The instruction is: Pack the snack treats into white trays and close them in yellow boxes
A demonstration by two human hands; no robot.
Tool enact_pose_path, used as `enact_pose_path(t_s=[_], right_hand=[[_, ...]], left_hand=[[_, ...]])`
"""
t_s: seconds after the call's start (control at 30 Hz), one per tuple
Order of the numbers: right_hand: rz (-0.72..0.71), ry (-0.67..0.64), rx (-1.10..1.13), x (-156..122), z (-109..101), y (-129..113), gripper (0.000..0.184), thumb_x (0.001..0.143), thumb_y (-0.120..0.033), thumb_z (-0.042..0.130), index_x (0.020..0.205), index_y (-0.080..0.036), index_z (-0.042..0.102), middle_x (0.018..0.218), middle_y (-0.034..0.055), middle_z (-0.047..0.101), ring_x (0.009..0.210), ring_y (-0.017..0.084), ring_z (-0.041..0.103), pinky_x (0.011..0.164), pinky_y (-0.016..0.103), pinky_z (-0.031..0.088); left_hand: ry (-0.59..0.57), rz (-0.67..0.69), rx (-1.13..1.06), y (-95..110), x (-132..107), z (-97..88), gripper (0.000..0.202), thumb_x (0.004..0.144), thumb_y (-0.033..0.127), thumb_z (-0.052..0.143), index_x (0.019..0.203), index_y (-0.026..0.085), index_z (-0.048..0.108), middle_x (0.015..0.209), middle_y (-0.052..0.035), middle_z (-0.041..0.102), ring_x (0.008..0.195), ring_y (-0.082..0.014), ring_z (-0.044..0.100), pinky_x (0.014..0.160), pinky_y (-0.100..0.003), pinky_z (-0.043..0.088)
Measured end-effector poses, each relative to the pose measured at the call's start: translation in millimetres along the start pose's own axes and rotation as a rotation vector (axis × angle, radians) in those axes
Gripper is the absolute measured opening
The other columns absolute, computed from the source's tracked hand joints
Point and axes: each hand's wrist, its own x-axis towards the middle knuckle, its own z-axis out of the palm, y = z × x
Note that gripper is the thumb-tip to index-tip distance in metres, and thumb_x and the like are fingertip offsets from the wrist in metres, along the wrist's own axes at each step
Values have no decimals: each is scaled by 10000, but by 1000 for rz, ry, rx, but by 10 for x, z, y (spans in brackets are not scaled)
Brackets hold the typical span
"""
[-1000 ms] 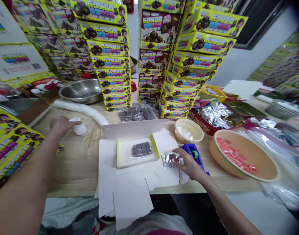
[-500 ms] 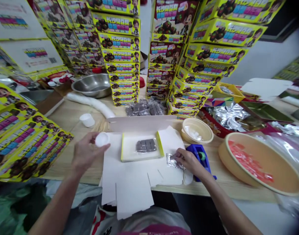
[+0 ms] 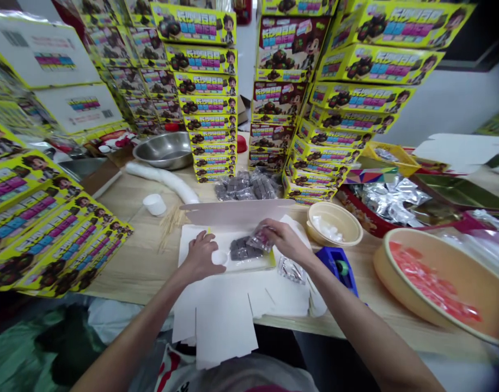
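A yellow-rimmed open box (image 3: 266,265) lies on white sheets of card at the table's middle, with a clear pack of dark grey blocks (image 3: 241,251) inside. My left hand (image 3: 200,257) rests on the box's left part, fingers curled round a small white cup (image 3: 219,257). My right hand (image 3: 284,239) is over the box's right end, pinching a small silvery packet (image 3: 260,238) above the dark blocks. A second silvery packet (image 3: 291,269) lies on the card just right of the box.
Stacks of yellow printed boxes (image 3: 208,103) rise behind and on the left. A steel bowl (image 3: 165,149), a white cup (image 3: 154,204), a sleeve of cups (image 3: 168,179), a beige bowl (image 3: 334,224), a blue tape dispenser (image 3: 338,268) and a big bowl of pink packets (image 3: 437,283) surround the work spot.
My left hand brought the small white cup from the left down into the box. My right hand left the packet lying on the card and moved over the box with a packet.
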Motion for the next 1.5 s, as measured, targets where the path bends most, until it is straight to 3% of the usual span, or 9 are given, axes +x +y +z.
enact_pose_path(t_s=[0.2, 0.4, 0.6, 0.8, 1.0, 1.13, 1.37, 1.43, 1.5], right_hand=[[-104, -262, -549, 493, 571, 72, 169, 799, -82, 495, 926, -148, 585, 882, 72, 637, 836, 178, 572, 707, 238, 383], [-130, -111, -737, 246, 689, 81, 201, 851, -115, 465, 1035, -135, 544, 1000, 118, 591, 969, 241, 509, 835, 349, 384], [-142, 133, -593, -412, -100, 97, 186, 846, -168, 533, 1029, -157, 565, 1113, 100, 570, 1033, 198, 499, 885, 304, 399], [458, 194, -638, -580, -1271, 922, 200, 769, -170, 601, 961, -123, 629, 974, 112, 647, 926, 202, 584, 792, 259, 413], [523, 127, -538, -459, -1592, 1482, 59, 652, -132, 602, 662, -130, 660, 702, 72, 668, 696, 179, 587, 619, 239, 396], [456, 110, -363, -486, -1744, 1429, 183, 749, -224, 526, 740, -111, 671, 703, 66, 670, 634, 144, 571, 554, 218, 399], [225, 76, 327, -610, -1155, 558, 297, 734, -427, 633, 693, -134, 645, 570, 15, 590, 487, 93, 489, 456, 196, 360], [186, 9, 379, -615, -1051, 458, 274, 716, -414, 663, 703, -142, 642, 578, 4, 591, 497, 94, 504, 473, 198, 381], [179, 28, 296, -629, -1211, 567, 243, 735, -384, 649, 750, -142, 649, 623, 4, 609, 542, 102, 534, 512, 204, 408]], left_hand=[[34, -21, -102, -26, -24, 31, 421, 566, 312, 734, 926, 186, 557, 1248, -113, 491, 1196, -323, 407, 917, -448, 385], [148, 55, -207, -223, 41, 231, 513, 642, 517, 655, 1016, 176, 567, 1221, -131, 538, 1183, -305, 457, 992, -459, 369], [199, 76, -235, -335, 88, 313, 563, 669, 597, 579, 1036, 171, 597, 1179, -119, 594, 1135, -298, 524, 990, -446, 410], [219, 8, -211, -231, 7, 248, 690, 664, 616, 580, 1172, 150, 544, 1236, -127, 572, 1155, -296, 526, 977, -424, 443], [413, 85, -96, -184, -45, 292, 622, 675, 586, 620, 1125, 159, 575, 1253, -157, 551, 1180, -328, 497, 965, -486, 439], [726, 137, -175, 328, -96, 148, 353, 722, 472, 644, 914, 175, 635, 1011, -121, 650, 1044, -295, 570, 940, -486, 441], [153, 71, -1069, 1941, 453, 165, 360, 809, 432, 516, 1064, 178, 522, 923, -76, 661, 758, -182, 656, 642, -311, 552], [60, 37, -1144, 2046, 555, 239, 370, 778, 476, 526, 992, 175, 517, 805, -55, 666, 628, -179, 651, 525, -284, 536], [87, 6, -1036, 1874, 564, 263, 374, 741, 532, 542, 882, 185, 539, 730, -41, 665, 544, -183, 634, 465, -284, 523]])
